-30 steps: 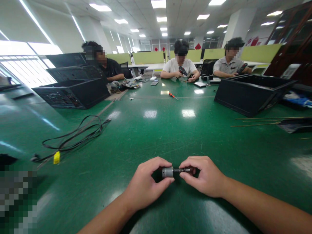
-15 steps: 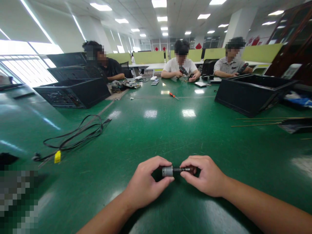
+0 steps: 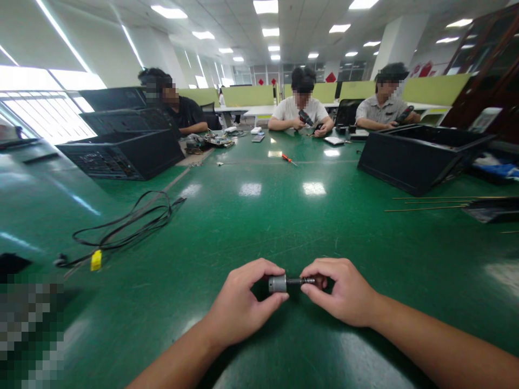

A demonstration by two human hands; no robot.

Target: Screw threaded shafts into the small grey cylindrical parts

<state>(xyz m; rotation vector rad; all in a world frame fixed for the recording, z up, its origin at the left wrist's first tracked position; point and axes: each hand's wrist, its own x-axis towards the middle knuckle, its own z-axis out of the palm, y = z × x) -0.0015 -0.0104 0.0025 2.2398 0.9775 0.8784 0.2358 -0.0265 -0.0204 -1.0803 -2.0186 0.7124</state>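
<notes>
Low in front of me, both hands hold one small tool level above the green table (image 3: 259, 227). It has a grey metal cylinder (image 3: 278, 284) at its left end and a thin dark shaft (image 3: 293, 281) running out to the right. Toward its right tip, the shaft carries a spiral, coil-like part (image 3: 307, 280). My left hand (image 3: 245, 302) is closed on the cylinder, thumb below and fingers above. The thumb and fingertips of my right hand (image 3: 346, 292) pinch the shaft near the spiral. Some right fingers are hidden behind it.
A looped black cable (image 3: 130, 227) with a yellow tag lies left. Black computer cases stand at left (image 3: 125, 154) and right (image 3: 417, 156). An orange screwdriver (image 3: 287, 158) lies farther off. Thin rods (image 3: 430, 207) stick out at right. Three people sit across the table, two holding power drills.
The cylinder has shifted very slightly left along with my left fingers, and the shaft beside it looks thinner. My grip is the same in both hands.
</notes>
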